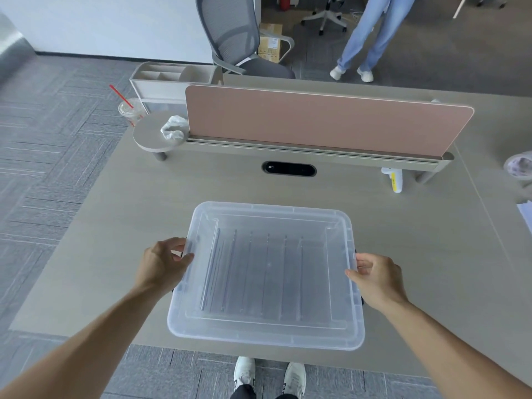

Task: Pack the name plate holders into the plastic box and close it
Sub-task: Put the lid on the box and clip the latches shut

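Observation:
A clear plastic box (266,329) sits on the desk near its front edge, with its translucent lid (270,220) lying on top. Through the lid I make out several name plate holders (250,272) standing in a row inside. My left hand (164,262) grips the lid's left edge, thumb on top and fingers curled under the rim. On the opposite side my right hand (374,276) holds the lid's right edge the same way. A dark latch shows just behind each hand.
A pink divider panel (325,119) on a raised shelf crosses the back of the desk (115,226). A crumpled white bag (172,129), a drink cup with a red straw (129,110) and a white bottle (395,180) stand near it. Another person stands beyond.

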A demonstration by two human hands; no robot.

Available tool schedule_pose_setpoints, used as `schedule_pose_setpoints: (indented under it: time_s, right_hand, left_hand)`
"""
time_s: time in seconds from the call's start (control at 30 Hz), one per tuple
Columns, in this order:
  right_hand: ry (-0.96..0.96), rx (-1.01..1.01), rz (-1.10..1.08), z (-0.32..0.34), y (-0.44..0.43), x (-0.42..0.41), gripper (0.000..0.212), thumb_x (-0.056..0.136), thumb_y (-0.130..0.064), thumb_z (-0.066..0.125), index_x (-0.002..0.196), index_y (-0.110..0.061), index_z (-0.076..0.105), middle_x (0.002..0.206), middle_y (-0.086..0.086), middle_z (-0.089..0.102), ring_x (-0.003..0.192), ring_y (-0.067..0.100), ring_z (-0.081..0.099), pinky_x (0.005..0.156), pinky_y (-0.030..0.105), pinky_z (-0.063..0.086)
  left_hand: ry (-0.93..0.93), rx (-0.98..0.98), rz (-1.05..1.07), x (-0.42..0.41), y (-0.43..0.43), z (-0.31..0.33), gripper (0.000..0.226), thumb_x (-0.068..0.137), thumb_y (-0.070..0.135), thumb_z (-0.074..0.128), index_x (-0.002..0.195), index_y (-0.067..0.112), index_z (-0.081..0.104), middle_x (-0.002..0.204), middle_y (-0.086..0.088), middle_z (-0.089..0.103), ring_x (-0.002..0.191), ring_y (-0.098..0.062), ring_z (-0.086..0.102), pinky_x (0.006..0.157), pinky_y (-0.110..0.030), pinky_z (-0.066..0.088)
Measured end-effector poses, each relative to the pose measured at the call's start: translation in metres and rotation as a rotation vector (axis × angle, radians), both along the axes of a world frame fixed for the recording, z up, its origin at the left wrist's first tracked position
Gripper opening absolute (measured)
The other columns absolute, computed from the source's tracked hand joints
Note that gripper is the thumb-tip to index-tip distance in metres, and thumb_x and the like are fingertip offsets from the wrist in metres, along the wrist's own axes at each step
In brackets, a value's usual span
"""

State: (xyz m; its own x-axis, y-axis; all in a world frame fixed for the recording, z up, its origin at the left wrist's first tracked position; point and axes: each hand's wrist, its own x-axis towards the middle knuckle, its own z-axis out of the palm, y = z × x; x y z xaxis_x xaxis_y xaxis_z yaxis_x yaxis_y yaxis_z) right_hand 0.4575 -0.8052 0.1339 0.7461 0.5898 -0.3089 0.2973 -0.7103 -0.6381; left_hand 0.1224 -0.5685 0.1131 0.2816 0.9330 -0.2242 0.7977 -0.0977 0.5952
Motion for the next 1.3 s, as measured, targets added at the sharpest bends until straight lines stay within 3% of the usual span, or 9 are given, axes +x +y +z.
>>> schedule_pose_setpoints:
  time_s: [0.27, 0.4, 0.5, 0.57, 0.7, 0.87, 1.0, 1.1, 1.3]
  right_hand:
    - [0.007, -0.03, 0.008, -0.003, 0.003, 0.003, 0.024, 0.081, -0.011, 0.078, 0.105, -0.013, 0.076, 0.075, -0.01, 0.067, 0.074, 0.012, 0.066, 0.071, 0.027, 0.05]
    - [-0.008, -0.068, 0.068, -0.01, 0.0, 0.006, 0.046, 0.086, -0.021, 0.074, 0.13, -0.016, 0.063, 0.109, 0.003, 0.066, 0.103, 0.022, 0.061, 0.085, 0.028, 0.042]
    - [0.169, -0.145, 0.027, -0.022, -0.008, 0.016, 0.075, 0.088, -0.04, 0.069, 0.152, -0.023, 0.034, 0.152, 0.006, 0.042, 0.138, 0.027, 0.042, 0.102, 0.036, 0.038]
    - [0.334, -0.218, -0.049, -0.028, -0.01, 0.02, 0.088, 0.087, -0.052, 0.065, 0.156, -0.024, 0.018, 0.159, 0.006, 0.031, 0.142, 0.029, 0.036, 0.111, 0.041, 0.034]
    - [0.489, -0.195, -0.102, -0.035, -0.008, 0.018, 0.066, 0.091, -0.049, 0.062, 0.145, -0.019, 0.04, 0.134, 0.005, 0.059, 0.122, 0.027, 0.057, 0.105, 0.048, 0.046]
    - [0.484, -0.152, -0.062, -0.034, -0.009, 0.02, 0.028, 0.086, -0.05, 0.066, 0.107, -0.032, 0.067, 0.108, -0.001, 0.073, 0.1, 0.024, 0.069, 0.098, 0.051, 0.052]
    - [0.414, -0.181, -0.051, -0.034, -0.01, 0.021, 0.035, 0.087, -0.046, 0.067, 0.102, -0.015, 0.069, 0.105, 0.016, 0.071, 0.099, 0.034, 0.068, 0.096, 0.047, 0.053]
    - [0.369, -0.192, -0.046, -0.029, -0.011, 0.02, 0.044, 0.087, -0.044, 0.068, 0.098, -0.001, 0.068, 0.086, 0.017, 0.069, 0.081, 0.033, 0.066, 0.074, 0.035, 0.047]
    - [0.31, -0.163, -0.077, -0.013, -0.002, 0.013, 0.033, 0.09, -0.035, 0.063, 0.084, -0.004, 0.069, 0.074, 0.008, 0.067, 0.072, 0.029, 0.063, 0.065, 0.032, 0.042]
  left_hand:
    - [0.001, -0.003, 0.027, 0.002, -0.002, -0.006, 0.024, 0.086, 0.018, 0.074, 0.109, 0.018, 0.076, 0.091, 0.002, 0.075, 0.075, -0.012, 0.069, 0.068, -0.023, 0.048]
    - [0.004, -0.007, 0.101, -0.003, -0.006, -0.012, 0.039, 0.085, 0.028, 0.077, 0.124, 0.025, 0.07, 0.126, -0.011, 0.061, 0.102, -0.02, 0.056, 0.088, -0.035, 0.044]
    - [-0.141, -0.33, 0.236, -0.008, -0.01, -0.014, 0.061, 0.086, 0.04, 0.075, 0.141, 0.031, 0.049, 0.146, -0.013, 0.046, 0.118, -0.023, 0.049, 0.093, -0.039, 0.041]
    - [-0.27, -0.554, 0.354, -0.01, -0.01, -0.016, 0.081, 0.083, 0.048, 0.076, 0.15, 0.025, 0.036, 0.151, -0.014, 0.043, 0.13, -0.03, 0.048, 0.105, -0.046, 0.04]
    - [-0.314, -0.617, 0.396, -0.014, -0.005, -0.018, 0.086, 0.073, 0.056, 0.081, 0.143, 0.019, 0.049, 0.135, -0.012, 0.061, 0.122, -0.034, 0.059, 0.106, -0.055, 0.045]
    - [-0.312, -0.486, 0.317, -0.003, -0.003, -0.006, 0.024, 0.089, 0.026, 0.074, 0.111, 0.016, 0.072, 0.099, -0.007, 0.075, 0.087, -0.027, 0.07, 0.067, -0.038, 0.055]
    - [-0.277, -0.445, 0.281, 0.004, -0.004, -0.001, 0.022, 0.095, 0.028, 0.063, 0.1, 0.007, 0.072, 0.076, -0.005, 0.06, 0.063, -0.024, 0.051, 0.053, -0.026, 0.038]
    - [-0.31, -0.514, 0.382, 0.006, -0.004, 0.0, 0.031, 0.102, 0.03, 0.053, 0.092, 0.006, 0.07, 0.07, -0.005, 0.053, 0.058, -0.023, 0.045, 0.05, -0.025, 0.034]
    - [-0.368, -0.583, 0.499, 0.011, 0.001, 0.003, 0.024, 0.104, 0.015, 0.045, 0.098, 0.018, 0.068, 0.085, -0.005, 0.063, 0.071, -0.024, 0.055, 0.057, -0.03, 0.038]
